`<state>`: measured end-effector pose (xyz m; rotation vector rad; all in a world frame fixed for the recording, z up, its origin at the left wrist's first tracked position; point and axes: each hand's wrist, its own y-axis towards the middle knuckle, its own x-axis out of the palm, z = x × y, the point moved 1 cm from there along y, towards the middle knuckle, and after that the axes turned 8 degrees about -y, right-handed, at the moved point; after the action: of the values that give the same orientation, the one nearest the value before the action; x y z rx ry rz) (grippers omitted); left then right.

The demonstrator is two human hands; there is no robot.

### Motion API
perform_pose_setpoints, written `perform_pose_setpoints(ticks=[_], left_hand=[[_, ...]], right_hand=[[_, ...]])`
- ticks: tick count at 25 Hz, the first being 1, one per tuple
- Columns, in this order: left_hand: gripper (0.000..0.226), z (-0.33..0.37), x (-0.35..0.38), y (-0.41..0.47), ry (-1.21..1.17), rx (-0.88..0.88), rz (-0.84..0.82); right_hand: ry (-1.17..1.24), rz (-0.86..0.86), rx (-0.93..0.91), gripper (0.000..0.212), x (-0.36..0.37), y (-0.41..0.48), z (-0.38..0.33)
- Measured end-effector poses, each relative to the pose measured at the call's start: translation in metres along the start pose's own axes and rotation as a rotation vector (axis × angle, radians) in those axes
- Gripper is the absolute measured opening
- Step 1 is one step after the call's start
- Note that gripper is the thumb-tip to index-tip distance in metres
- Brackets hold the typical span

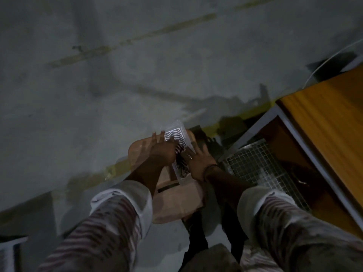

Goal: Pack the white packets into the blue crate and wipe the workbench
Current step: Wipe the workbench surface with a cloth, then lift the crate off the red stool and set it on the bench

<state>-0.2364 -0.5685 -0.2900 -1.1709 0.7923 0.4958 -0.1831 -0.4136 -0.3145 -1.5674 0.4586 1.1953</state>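
As fingers point(162, 136) lie straight, both hands point(163, 153) point(198, 160) press a white packet point(176, 136).

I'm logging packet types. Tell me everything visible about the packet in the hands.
The packet is a flat, pale, plastic-looking rectangle printed with wavy stripes. It is tilted, its far end lit, its near end in shadow. The left hand and right hand press its two long edges, holding it above a tan seat. Blur hides finer detail.
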Motion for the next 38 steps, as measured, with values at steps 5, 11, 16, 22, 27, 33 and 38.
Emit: perform_pose_setpoints(ticks=[5,11,16,22,27,33,38], left_hand=[[0.066,0.028,-0.036,-0.015,-0.054,0.026,0.223],[0.058,0.11,-0.092,-0.032,-0.178,0.154,0.44],[0.051,0.213,-0.11,-0.059,-0.229,0.364,0.572],[0.048,0.371,-0.074,-0.124,-0.206,0.721,0.576],[0.05,0.496,0.01,-0.212,-0.152,0.927,0.428],[0.05,0.609,0.125,-0.325,-0.014,1.171,0.243],[0.05,0.684,0.213,-0.426,0.145,1.431,0.104]], right_hand=[[0.114,0.12,0.192,0.078,-0.035,-0.04,0.028],[0.245,0.252,0.468,0.073,-0.078,-0.108,0.093],[0.229,0.447,0.661,0.073,-0.086,-0.207,0.138],[0.379,0.565,1.027,0.072,-0.037,-0.393,0.162],[0.435,0.59,1.307,0.069,0.048,-0.558,0.129],[0.56,0.587,1.686,0.068,0.15,-0.726,0.048],[0.66,0.617,2.036,0.066,0.21,-0.847,-0.035]])
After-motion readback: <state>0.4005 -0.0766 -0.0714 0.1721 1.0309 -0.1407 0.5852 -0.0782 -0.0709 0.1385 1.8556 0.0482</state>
